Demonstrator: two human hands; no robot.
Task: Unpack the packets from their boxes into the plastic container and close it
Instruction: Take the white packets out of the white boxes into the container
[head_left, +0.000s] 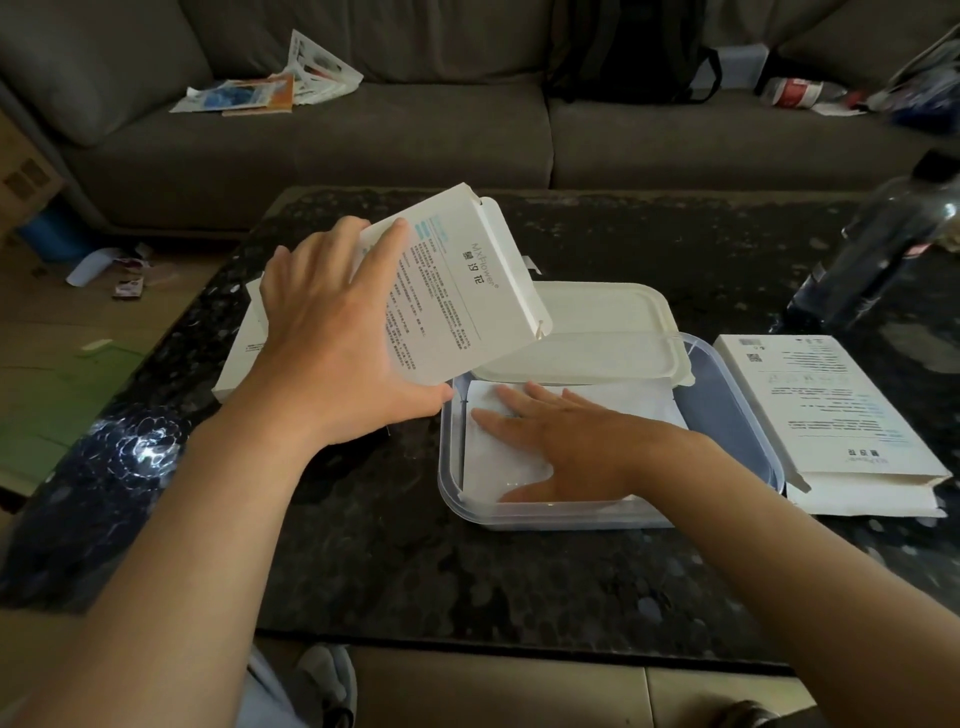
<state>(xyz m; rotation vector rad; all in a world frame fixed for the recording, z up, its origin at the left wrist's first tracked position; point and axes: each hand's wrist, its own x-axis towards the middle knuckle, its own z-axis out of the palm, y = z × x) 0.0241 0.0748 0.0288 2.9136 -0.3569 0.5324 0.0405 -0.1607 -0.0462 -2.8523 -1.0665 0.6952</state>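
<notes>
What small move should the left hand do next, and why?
Probably set the white cardboard box aside on the black table: the left hand grips it tilted in the air, while the right hand presses white packets flat inside the clear plastic container.

We look through one wide-angle camera worn on the person's head. It faces forward and down over the desk (363, 545) toward the sofa (311, 135) beyond. The view is near: both forearms enter from the bottom edge, and the left hand (332, 332) and right hand (561, 436) land mid-frame.
</notes>
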